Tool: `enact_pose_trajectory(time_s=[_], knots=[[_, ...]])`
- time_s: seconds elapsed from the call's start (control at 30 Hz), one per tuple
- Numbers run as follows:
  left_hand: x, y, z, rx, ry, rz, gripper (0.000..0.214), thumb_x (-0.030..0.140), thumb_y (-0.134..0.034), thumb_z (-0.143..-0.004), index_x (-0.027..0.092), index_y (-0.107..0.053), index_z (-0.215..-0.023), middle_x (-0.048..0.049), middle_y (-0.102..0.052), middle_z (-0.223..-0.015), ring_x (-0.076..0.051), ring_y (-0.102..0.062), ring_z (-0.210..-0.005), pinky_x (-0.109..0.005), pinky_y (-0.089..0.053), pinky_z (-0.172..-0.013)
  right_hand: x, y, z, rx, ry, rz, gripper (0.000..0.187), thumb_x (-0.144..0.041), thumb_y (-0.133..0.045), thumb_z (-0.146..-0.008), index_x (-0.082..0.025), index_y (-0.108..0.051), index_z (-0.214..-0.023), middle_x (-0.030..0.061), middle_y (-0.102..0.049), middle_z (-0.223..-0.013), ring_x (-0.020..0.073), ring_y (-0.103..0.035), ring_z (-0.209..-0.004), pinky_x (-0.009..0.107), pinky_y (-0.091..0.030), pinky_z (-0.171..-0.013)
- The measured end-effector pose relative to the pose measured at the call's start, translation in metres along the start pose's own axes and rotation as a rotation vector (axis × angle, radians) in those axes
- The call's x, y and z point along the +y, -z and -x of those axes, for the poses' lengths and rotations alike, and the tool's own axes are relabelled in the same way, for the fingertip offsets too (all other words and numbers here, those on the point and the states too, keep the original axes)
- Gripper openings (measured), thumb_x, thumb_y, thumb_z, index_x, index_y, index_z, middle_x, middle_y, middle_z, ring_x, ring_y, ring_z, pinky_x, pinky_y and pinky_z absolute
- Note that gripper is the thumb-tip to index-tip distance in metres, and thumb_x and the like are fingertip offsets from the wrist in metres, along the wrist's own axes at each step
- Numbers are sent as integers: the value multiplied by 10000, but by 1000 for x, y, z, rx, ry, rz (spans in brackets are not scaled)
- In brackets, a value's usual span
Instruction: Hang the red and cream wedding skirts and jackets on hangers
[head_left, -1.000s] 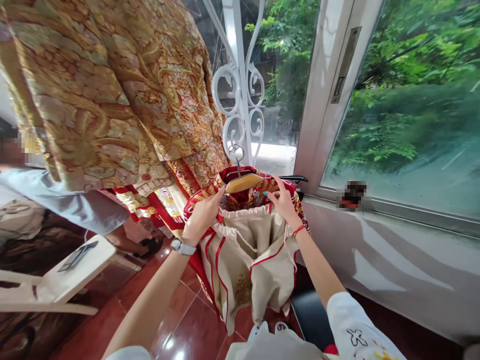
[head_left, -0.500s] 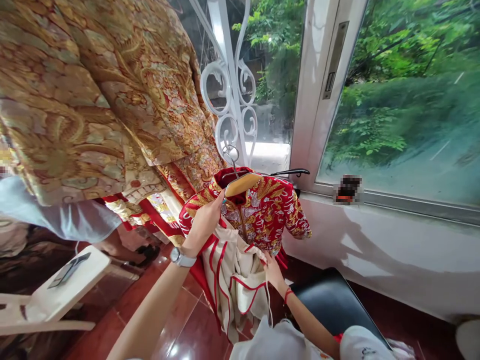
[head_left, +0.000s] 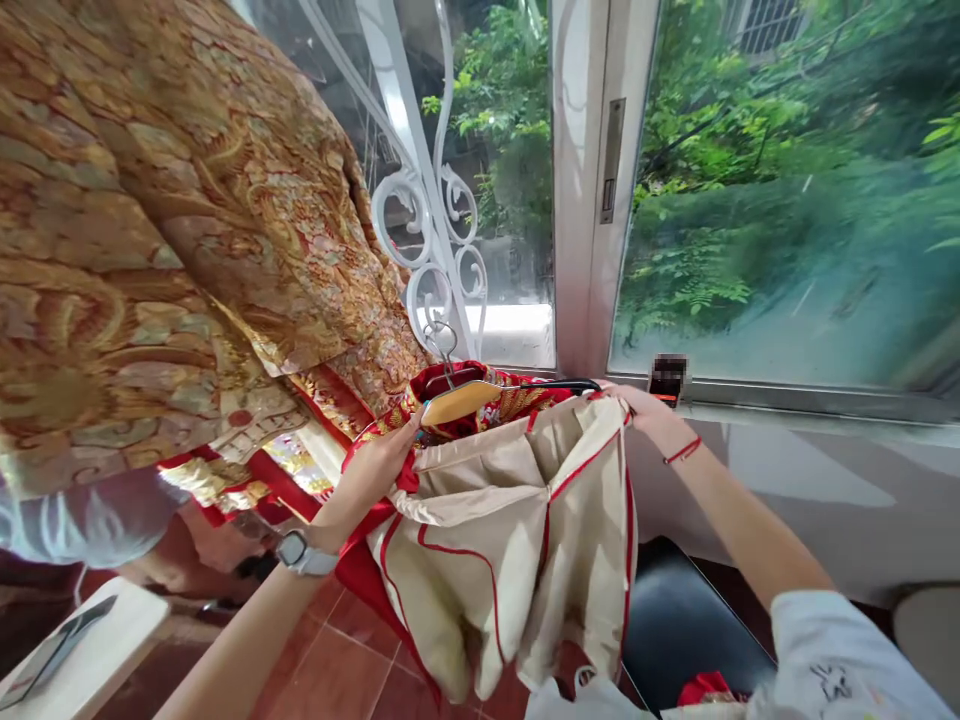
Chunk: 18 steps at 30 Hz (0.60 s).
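A cream skirt (head_left: 465, 550) with red piping and a gathered waistband is stretched open between my hands, its pale inner side showing. My left hand (head_left: 379, 465) is closed at the wooden end of a hanger (head_left: 461, 402), with the waistband's left end beside it. My right hand (head_left: 645, 412) grips the waistband's right end at the tip of the hanger's black arm (head_left: 559, 384). Behind the skirt hangs a red jacket (head_left: 517, 400) with gold embroidery, mostly covered now. Some fingertips of both hands are hidden.
Gold embroidered garments (head_left: 187, 220) hang at the left. Behind stand a white scrolled metal frame (head_left: 427, 200) and a window frame (head_left: 585, 230). A black seat (head_left: 686, 620) is below right, a white chair (head_left: 112, 640) below left. A small dark object (head_left: 667, 378) sits on the sill.
My right hand has moved up and right, pulling the waistband out to the hanger's black end. The skirt has spread wide across the red jacket. My left hand stays at the hanger's wooden end.
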<state>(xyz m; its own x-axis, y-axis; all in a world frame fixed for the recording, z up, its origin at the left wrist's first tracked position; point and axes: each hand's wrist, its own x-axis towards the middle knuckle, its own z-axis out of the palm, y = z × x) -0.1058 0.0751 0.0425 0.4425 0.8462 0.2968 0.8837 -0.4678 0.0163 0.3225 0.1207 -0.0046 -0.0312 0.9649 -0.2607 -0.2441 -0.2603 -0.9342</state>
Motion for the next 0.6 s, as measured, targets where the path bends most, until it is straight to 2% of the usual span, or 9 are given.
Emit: enact_pose_trajectory(time_s=[0.07, 0.13, 0.23, 0.33, 0.4, 0.5, 0.53, 0.6], knots=[[-2, -3, -2, 21, -26, 32, 537, 219, -324, -970, 252, -362, -1505, -81, -733, -1126, -221, -722, -927, -301, -567, -796, -30, -6, -3, 35, -42, 26, 258, -27, -549, -694, -148, -691, -872, 1, -657, -577, 131, -575, -481, 231, -519, -527], [-3, -7, -3, 47, -54, 55, 534, 225, -328, -972, 251, -363, -1504, -85, -713, -1190, -227, -713, -988, -305, -566, -829, -50, -15, -8, 85, -41, 105, 240, -16, -522, -704, -133, -688, -833, 7, -629, -542, 136, -574, -485, 239, -525, -531], [2, -11, -4, 75, -59, 22, 541, 208, -337, -971, 251, -350, -1510, -94, -699, -1220, -228, -713, -993, -303, -571, -826, -64, -27, -15, 134, 1, 268, 189, -18, -514, -681, -127, -666, -709, 16, -610, -531, 137, -569, -505, 244, -523, -547], [12, -8, -1, 50, -10, -108, 601, 131, -348, -941, 214, -289, -1533, -119, -724, -1127, -219, -733, -852, -294, -581, -744, -70, -29, -9, 151, 51, 372, 148, -37, -552, -639, -122, -674, -638, 16, -637, -580, 135, -566, -547, 224, -476, -539], [20, -5, 2, 20, 21, -189, 655, 83, -353, -910, 179, -237, -1547, -127, -734, -1049, -215, -730, -768, -287, -579, -686, -72, -26, 3, 216, 182, 547, 105, -65, -604, -614, -132, -684, -612, 5, -636, -586, 139, -560, -584, 215, -429, -536], [30, -2, 5, 8, 25, -229, 698, 51, -357, -883, 168, -203, -1553, -133, -727, -1042, -216, -728, -760, -278, -574, -662, -71, -23, 19, 336, 478, 857, 86, -109, -637, -599, -158, -703, -625, 6, -647, -611, 155, -562, -640, 234, -408, -575], [32, -2, 5, 7, 20, -229, 697, 51, -355, -883, 167, -204, -1552, -135, -725, -1050, -219, -729, -770, -278, -573, -666, -71, -25, 20, 355, 530, 881, 105, -116, -627, -603, -162, -711, -645, 8, -652, -625, 157, -563, -646, 242, -413, -588], [36, 0, 4, -13, 18, -227, 679, 59, -344, -892, 155, -204, -1550, -138, -724, -1046, -223, -729, -777, -284, -572, -670, -76, -33, 13, 377, 496, 745, 130, -108, -595, -612, -154, -703, -666, 3, -639, -615, 152, -555, -623, 255, -430, -601]])
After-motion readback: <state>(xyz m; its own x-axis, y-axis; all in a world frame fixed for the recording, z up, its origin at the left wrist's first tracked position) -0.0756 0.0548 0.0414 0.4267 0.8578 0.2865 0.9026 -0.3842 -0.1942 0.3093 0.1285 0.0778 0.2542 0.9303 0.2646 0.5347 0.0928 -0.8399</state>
